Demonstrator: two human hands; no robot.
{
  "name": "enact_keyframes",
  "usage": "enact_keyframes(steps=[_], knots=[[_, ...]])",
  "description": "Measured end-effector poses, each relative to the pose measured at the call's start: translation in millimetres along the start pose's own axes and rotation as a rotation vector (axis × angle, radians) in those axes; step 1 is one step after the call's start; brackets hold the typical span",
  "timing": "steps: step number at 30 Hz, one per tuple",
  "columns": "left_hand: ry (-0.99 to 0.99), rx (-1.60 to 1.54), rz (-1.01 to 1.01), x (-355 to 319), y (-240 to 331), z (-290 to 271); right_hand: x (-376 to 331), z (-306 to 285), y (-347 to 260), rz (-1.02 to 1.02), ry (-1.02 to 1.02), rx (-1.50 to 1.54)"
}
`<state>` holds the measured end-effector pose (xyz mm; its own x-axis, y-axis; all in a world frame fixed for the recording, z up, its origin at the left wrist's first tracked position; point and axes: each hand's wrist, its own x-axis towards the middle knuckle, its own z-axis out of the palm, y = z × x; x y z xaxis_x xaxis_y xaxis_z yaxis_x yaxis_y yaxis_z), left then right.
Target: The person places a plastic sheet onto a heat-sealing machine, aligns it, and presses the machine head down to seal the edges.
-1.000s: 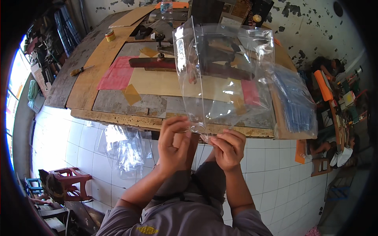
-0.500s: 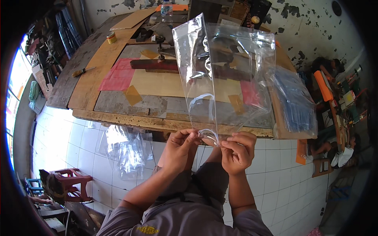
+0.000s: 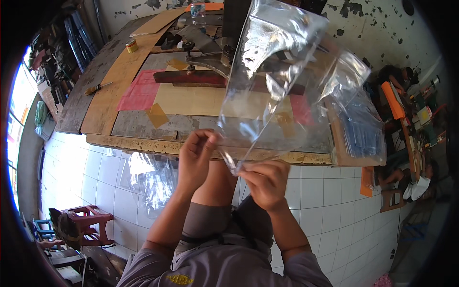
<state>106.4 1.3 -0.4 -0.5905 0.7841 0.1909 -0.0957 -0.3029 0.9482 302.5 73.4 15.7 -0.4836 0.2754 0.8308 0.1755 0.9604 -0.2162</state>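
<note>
A long clear plastic bag [image 3: 272, 86] with shiny creases stretches up and away from my hands over the table's front edge, its upper part leaning right. My right hand [image 3: 267, 181] pinches its narrow near end between thumb and fingers. At the bag's left edge is my left hand [image 3: 196, 155], fingers curled and thumb against them; it appears to pinch the film there, though glare blurs the contact. Through the film I see part of a dark red bar [image 3: 191, 78] lying across a pale yellow strip [image 3: 191, 103] on the table.
Blue-tinted plastic pieces [image 3: 361, 134] are stacked on the table's right end. A screwdriver [image 3: 98, 88], a small yellow jar [image 3: 131, 46] and a water bottle [image 3: 198, 14] stand or lie farther back. Clear plastic [image 3: 150, 182] hangs below the front edge; a red stool [image 3: 91, 222] is at left.
My left hand has moved up and left, away from my right hand. My right hand has shifted left and slightly down. The bag's top has swung up and right.
</note>
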Motion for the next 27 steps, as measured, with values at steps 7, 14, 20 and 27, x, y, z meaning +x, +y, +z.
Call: enact_keyframes(steps=[7, 14, 20, 27], knots=[[-0.180, 0.624, 0.420, -5.8, 4.1, -18.5, 7.2, 59.7, 3.7, -0.069, -0.196, 0.117], [0.095, 0.702, 0.375, 27.2, 7.2, 2.8, 16.7, 46.3, 26.3, -0.004, -0.271, 0.394], [0.258, 0.670, 0.529, 40.5, 10.4, 1.0, -28.9, -8.6, 66.3, 0.125, 0.465, -0.265], [0.244, 0.665, 0.541, 34.9, -5.9, -50.7, -32.0, -27.5, 94.8, 0.563, 0.144, 0.104]])
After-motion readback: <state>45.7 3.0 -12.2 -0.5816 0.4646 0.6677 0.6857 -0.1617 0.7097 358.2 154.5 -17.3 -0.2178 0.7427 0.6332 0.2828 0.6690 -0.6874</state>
